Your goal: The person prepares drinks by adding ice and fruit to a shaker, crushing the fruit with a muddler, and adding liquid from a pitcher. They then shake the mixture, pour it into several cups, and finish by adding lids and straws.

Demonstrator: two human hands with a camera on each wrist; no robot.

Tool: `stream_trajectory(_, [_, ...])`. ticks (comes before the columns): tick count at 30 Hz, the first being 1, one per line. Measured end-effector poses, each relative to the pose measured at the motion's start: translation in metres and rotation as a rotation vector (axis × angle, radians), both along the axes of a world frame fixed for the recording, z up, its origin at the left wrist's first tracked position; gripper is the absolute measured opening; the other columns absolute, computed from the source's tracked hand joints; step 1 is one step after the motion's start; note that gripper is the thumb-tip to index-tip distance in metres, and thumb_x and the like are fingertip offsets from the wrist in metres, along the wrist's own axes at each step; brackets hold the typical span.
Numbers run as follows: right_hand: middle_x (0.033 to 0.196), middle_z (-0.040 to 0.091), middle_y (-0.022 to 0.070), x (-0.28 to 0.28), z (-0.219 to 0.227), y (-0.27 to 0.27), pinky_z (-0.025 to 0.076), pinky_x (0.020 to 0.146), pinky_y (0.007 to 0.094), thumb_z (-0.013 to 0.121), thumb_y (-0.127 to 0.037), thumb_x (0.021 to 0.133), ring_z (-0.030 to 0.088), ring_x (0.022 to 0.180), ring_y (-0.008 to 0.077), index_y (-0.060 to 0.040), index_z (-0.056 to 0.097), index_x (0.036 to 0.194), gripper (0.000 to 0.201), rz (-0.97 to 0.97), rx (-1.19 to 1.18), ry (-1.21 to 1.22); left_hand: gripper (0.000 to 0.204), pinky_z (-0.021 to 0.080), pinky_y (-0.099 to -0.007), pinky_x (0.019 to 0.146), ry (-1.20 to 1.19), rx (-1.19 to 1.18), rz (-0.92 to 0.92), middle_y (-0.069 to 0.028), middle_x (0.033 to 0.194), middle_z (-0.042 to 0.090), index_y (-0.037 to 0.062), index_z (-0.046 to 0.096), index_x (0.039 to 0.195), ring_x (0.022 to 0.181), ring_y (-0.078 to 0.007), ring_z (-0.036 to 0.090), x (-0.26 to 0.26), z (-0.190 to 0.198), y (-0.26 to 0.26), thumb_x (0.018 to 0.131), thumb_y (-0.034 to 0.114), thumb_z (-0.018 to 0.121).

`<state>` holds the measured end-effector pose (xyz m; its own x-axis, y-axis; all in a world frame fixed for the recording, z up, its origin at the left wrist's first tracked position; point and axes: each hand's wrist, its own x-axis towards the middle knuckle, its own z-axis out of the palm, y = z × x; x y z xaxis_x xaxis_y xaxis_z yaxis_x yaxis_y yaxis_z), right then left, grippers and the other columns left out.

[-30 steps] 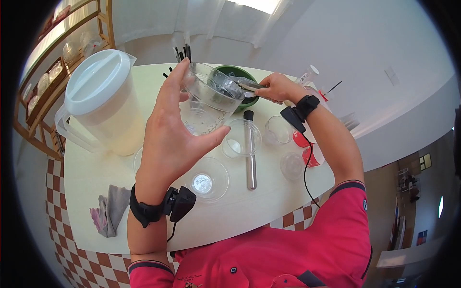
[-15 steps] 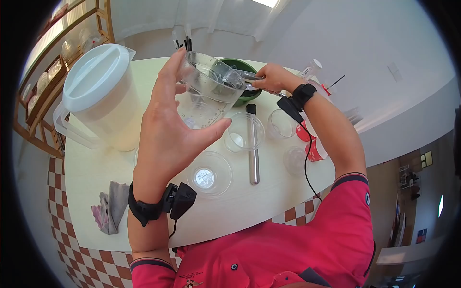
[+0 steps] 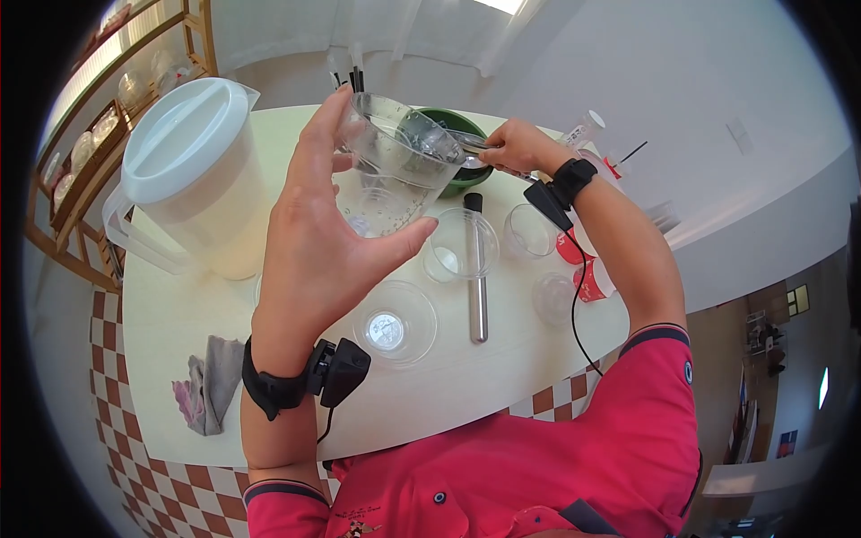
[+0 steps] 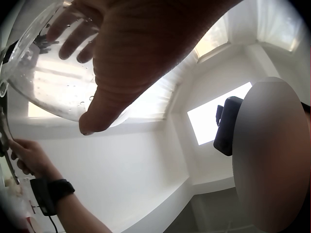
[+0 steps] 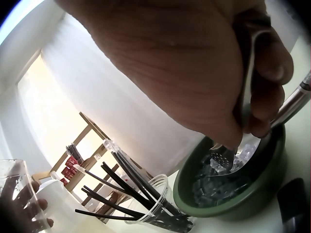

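Clear plastic, wet with droplets, the cup (image 3: pixel 395 170) is held tilted above the table (image 3: pixel 179 341) by the left hand (image 3: pixel 314 251), thumb curled under its base and the fingers wrapped round the far wall, as the left wrist view shows through the plastic. The cup's mouth leans toward the green bowl (image 3: pixel 466 179) just behind it. The right hand (image 3: pixel 516 148) pinches metal tongs (image 3: pixel 471 143), thumb and fingers clamped on the handle, with the tips down over the bowl; in the right wrist view the tongs (image 5: pixel 228 155) seem to hold pieces of ice, though the glare makes that hard to confirm. The bowl (image 5: pixel 228 194) holds more clear chunks.

Beside it stands a cup of black straws (image 5: pixel 146 204). On the table below the raised cup lie a steel rod with a black cap (image 3: pixel 477 269), resting across an empty clear cup (image 3: pixel 453 247), a domed lid (image 3: pixel 393 325), another clear cup (image 3: pixel 529 231) and red-printed cups (image 3: pixel 587 278). A large lidded pitcher (image 3: pixel 193 170) stands to the left, and a crumpled grey cloth (image 3: pixel 211 381) lies near the table's edge
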<state>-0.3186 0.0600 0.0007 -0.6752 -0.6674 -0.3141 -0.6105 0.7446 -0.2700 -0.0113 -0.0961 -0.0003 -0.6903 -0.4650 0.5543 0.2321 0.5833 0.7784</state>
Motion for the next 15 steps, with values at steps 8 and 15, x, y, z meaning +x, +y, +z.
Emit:
stream_trajectory(8, [0.07,0.067,0.003,0.001,0.019,0.015,0.047,0.052,0.0295,0.067,-0.027,0.093,0.056,0.054,0.0107,0.0,0.076,0.096,0.029,0.018,-0.038,0.073,0.104,0.053,-0.0413,0.098,0.011,-0.026,-0.004,-0.02,0.137,0.055,0.0036,0.034,0.152,0.115,-0.0321,0.062,0.0,0.003,0.002,0.065,0.02,0.088])
stream_trajectory(15, [0.071,0.063,0.0007,0.031,0.07,0.03,0.037,0.043,0.0237,0.066,-0.027,0.096,0.049,0.051,0.0055,-0.0007,0.074,0.1,0.028,-0.071,-0.185,-0.022,0.104,0.052,-0.0411,0.098,-0.077,-0.024,-0.005,-0.0204,0.134,0.055,0.0018,0.033,0.152,0.113,-0.0326,0.062,-0.003,-0.001,0.0,0.066,0.022,0.088])
